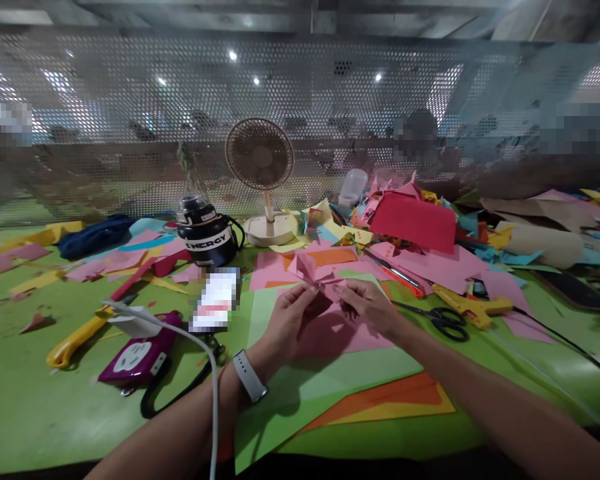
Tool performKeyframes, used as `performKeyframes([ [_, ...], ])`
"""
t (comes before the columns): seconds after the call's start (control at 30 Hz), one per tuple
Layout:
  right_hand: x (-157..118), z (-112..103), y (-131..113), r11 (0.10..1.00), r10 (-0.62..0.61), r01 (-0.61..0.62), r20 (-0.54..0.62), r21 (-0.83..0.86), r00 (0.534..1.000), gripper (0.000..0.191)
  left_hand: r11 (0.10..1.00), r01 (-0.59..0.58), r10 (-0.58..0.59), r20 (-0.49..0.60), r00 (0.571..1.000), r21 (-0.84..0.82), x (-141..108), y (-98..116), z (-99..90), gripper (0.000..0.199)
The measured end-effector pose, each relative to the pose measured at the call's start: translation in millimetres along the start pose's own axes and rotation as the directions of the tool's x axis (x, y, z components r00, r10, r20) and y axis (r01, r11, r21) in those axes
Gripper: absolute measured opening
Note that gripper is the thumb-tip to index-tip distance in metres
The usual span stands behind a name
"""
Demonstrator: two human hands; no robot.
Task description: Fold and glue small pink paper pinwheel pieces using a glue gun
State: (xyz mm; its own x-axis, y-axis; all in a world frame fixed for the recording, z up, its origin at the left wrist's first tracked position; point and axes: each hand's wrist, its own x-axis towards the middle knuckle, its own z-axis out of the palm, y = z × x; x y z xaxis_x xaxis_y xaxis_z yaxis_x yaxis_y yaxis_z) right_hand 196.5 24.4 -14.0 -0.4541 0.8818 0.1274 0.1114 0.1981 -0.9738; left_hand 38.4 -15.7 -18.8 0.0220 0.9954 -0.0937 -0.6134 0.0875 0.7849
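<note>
Viewed from across the room: a green table (55,413) strewn with paper scraps (125,260). Beyond the light-green sheet (350,373), a fan (260,157); beyond and left of it, a bottle (207,243). Above it, left hand (291,315) and right hand (369,308), fingertips pinched narrow. Right of it, scissors (447,324). Between the hands, over its far part, the gripped pink paper (304,268), seemingly folded, partly hidden.
</note>
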Motion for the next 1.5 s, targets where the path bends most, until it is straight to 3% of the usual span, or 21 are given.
performKeyframes([
  [0.17, 1, -2, 4, 0.995, -0.045, 0.046, 0.013, -0.090, 0.999, 0.042, 0.998, 0.038, -0.040, 0.038, 0.998, 0.057, 1, -1, -1.8, 0.027],
  [0.37, 0, 1, 4, 0.984, -0.063, 0.061, -0.002, -0.169, 0.998, 0.043, 0.989, -0.059, 0.051, 0.063, 0.997, 0.139, 4, -4, -4.5, 0.030],
  [0.63, 0, 4, 0, 0.989, 0.107, -0.108, 0.017, 0.102, 0.994, 0.042, 0.974, -0.117, 0.096, 0.115, 0.989, 0.192, 5, 0, -6.4, 0.026],
  [0.73, 3, -5, 1, 0.984, 0.110, -0.110, 0.005, 0.142, 0.994, 0.041, 0.967, -0.068, 0.024, 0.177, 0.984, 0.247, 5, 4, -8.0, 0.022],
  [0.87, 7, -13, 0, 0.974, 0.091, -0.077, -0.056, 0.212, 0.994, 0.041, 0.940, 0.070, -0.170, 0.279, 0.945, 0.335, 4, 8, -9.5, 0.015],
  [0.97, 8, -11, -2, 0.975, 0.093, -0.084, -0.037, 0.208, 0.995, 0.039, 0.906, 0.056, -0.215, 0.340, 0.916, 0.420, 3, 10, -10.9, 0.017],
  [1.07, 8, -8, -2, 0.986, 0.068, -0.056, -0.070, 0.158, 0.995, 0.043, 0.868, -0.029, -0.178, 0.365, 0.914, 0.496, 6, 11, -14.7, 0.012],
  [1.17, 9, -9, -1, 0.986, 0.078, -0.059, -0.113, 0.156, 0.991, 0.042, 0.852, -0.095, -0.095, 0.332, 0.939, 0.515, 11, 15, -19.5, 0.006],
  [1.4, 9, -16, -4, 0.985, 0.106, -0.100, -0.037, 0.139, 0.994, 0.034, 0.842, -0.209, 0.044, 0.323, 0.945, 0.498, 18, 28, -24.0, 0.042],
  [1.5, 12, -17, 2, 0.995, 0.070, -0.060, -0.127, 0.075, 0.989, 0.035, 0.831, -0.252, 0.117, 0.287, 0.951, 0.496, 24, 26, -29.2, 0.047],
])
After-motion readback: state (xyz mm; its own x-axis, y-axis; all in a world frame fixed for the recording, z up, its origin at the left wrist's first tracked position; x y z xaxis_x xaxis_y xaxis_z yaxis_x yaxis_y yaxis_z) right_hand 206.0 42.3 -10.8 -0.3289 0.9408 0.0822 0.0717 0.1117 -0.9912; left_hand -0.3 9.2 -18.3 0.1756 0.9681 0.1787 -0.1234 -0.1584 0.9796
